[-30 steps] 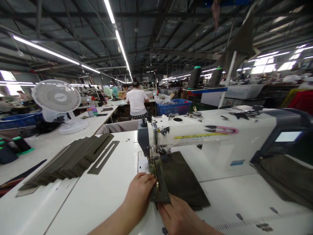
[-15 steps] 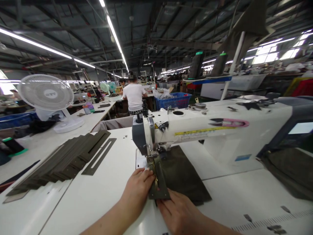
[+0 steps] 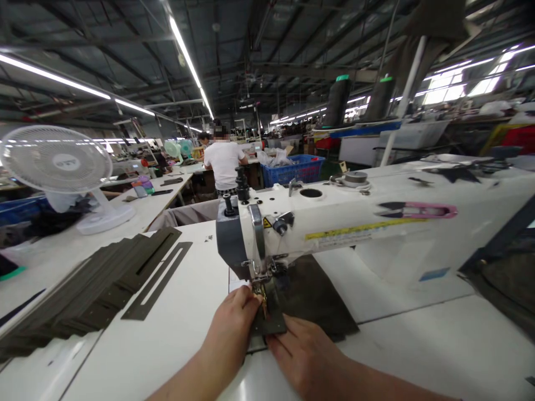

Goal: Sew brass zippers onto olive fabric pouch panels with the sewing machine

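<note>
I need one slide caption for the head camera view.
The left hand and right hand touch olive fabric at a white sewing machine.

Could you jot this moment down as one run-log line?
left hand: touching dark fabric strip | right hand: at strip's near corner | sewing machine: head over strip | dark cut pieces: overlapping, left of machine

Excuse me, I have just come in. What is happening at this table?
A person has both bare hands on a dark green piece at the needle end of a white sewing machine. The left hand is by a brass-coloured zipper on the piece; the right hand is at its near right corner. A larger dark panel lies to the right. On the left are overlapping pieces and one slotted piece.
</note>
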Motion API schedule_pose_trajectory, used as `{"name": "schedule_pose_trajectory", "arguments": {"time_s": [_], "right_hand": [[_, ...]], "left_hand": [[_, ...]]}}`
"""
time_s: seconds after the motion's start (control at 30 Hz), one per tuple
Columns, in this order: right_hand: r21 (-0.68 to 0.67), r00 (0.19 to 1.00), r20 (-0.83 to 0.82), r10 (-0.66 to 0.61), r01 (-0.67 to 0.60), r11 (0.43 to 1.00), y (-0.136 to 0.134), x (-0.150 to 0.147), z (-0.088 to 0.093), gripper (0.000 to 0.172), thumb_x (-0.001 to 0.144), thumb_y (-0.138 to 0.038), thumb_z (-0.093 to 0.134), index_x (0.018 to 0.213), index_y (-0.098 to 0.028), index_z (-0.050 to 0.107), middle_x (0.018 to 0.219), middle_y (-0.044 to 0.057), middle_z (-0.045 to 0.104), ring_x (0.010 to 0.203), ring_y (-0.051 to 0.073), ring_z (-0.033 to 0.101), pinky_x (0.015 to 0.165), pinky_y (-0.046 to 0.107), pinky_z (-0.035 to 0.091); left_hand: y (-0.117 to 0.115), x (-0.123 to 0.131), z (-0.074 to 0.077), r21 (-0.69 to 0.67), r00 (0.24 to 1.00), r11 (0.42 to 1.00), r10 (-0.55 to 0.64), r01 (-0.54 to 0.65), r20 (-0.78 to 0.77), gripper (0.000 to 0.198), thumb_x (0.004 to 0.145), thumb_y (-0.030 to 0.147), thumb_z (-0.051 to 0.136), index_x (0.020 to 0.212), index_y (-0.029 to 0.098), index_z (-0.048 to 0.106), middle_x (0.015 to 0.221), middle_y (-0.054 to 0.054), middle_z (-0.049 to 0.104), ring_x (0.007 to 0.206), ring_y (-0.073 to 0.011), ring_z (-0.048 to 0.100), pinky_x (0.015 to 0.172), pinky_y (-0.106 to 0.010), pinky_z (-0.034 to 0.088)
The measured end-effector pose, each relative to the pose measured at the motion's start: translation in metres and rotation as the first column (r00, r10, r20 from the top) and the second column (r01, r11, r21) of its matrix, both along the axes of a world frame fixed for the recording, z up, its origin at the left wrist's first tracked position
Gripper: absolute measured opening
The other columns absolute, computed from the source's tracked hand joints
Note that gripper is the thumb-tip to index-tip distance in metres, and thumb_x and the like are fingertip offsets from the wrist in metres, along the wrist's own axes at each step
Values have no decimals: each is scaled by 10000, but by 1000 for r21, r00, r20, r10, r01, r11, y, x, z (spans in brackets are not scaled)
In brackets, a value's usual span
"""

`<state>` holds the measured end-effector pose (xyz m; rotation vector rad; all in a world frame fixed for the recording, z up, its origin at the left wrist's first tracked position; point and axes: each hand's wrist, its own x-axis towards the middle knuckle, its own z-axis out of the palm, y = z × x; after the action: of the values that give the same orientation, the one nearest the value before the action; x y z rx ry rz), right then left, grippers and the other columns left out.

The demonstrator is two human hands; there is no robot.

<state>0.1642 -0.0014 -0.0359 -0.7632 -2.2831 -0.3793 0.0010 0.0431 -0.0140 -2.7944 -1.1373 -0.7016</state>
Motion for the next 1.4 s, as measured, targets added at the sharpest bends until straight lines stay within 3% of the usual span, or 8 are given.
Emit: {"name": "schedule_pose_trajectory", "arguments": {"time_s": [0.23, 0.43, 0.6, 0.67, 0.77, 0.9, 1.03, 1.4], "right_hand": [[-203, 987, -33, -155, 146, 968, -1, 6, 14, 192, 876, -130, 405, 831, -144, 591, 721, 48, 583, 672, 169, 525, 615, 285, 423], [-399, 951, 159, -264, 306, 864, 16, -4, 36, 105, 816, -189, 525, 846, -141, 613, 848, 90, 609, 762, 230, 542, 676, 349, 414], [-523, 956, 9, -293, 254, 813, 29, 2, 32, 208, 804, -52, 407, 809, -107, 608, 858, 120, 618, 798, 219, 548, 733, 329, 393], [-561, 941, -45, -335, 254, 788, 34, 6, 28, 179, 792, -70, 432, 795, -110, 607, 833, 106, 628, 775, 203, 559, 697, 293, 403], [-625, 928, -108, -356, 215, 751, 42, 9, 25, 136, 764, -108, 486, 723, -131, 613, 753, 67, 647, 691, 171, 579, 619, 238, 411], [-670, 919, -153, -364, 175, 722, 47, 9, 25, 148, 756, -128, 489, 747, -131, 637, 740, 57, 669, 663, 162, 602, 576, 213, 415], [-684, 918, -135, -373, 186, 705, 48, 10, 26, 147, 750, -149, 506, 735, -141, 651, 694, 41, 673, 621, 163, 604, 535, 209, 405], [-637, 817, 29, -576, 459, 619, 57, 3, 26, 222, 795, -235, 487, 716, -134, 668, 767, 111, 681, 723, 216, 627, 570, 242, 385]], "left_hand": [[-14, -6, 9, -128, 993, 991, -26, 40, 112, 258, 828, 132, 403, 1034, 154, 557, 1051, -105, 595, 1005, -216, 563, 874, -352, 484], [-28, 1, 28, -221, 976, 970, 136, -98, 168, 314, 904, 239, 301, 891, 169, 607, 915, -75, 614, 819, -187, 596, 753, -317, 491], [-39, -4, 28, -363, 938, 888, 334, -283, 86, 500, 914, 395, 305, 575, 163, 590, 576, -28, 579, 550, -162, 566, 531, -266, 448], [-43, -7, 25, -416, 948, 887, 282, -199, 148, 462, 891, 419, 385, 588, 160, 619, 589, -25, 603, 541, -147, 568, 514, -245, 451], [-46, -8, 19, -202, 961, 978, 11, 47, 275, 236, 821, 361, 557, 914, 168, 656, 897, -72, 664, 802, -186, 608, 698, -288, 510], [-41, -5, 14, 52, 967, 970, -240, 236, 87, 210, 889, 195, 434, 968, 167, 626, 903, -80, 671, 897, -192, 607, 816, -350, 507], [-35, -3, 13, 101, 960, 956, -270, 276, -66, 268, 898, 133, 354, 882, 149, 621, 786, -73, 662, 787, -172, 629, 742, -330, 531], [-29, -3, 5, 71, 976, 975, -206, 211, -65, 221, 832, 99, 408, 869, 141, 622, 715, -50, 663, 629, -182, 617, 581, -302, 510]]}}
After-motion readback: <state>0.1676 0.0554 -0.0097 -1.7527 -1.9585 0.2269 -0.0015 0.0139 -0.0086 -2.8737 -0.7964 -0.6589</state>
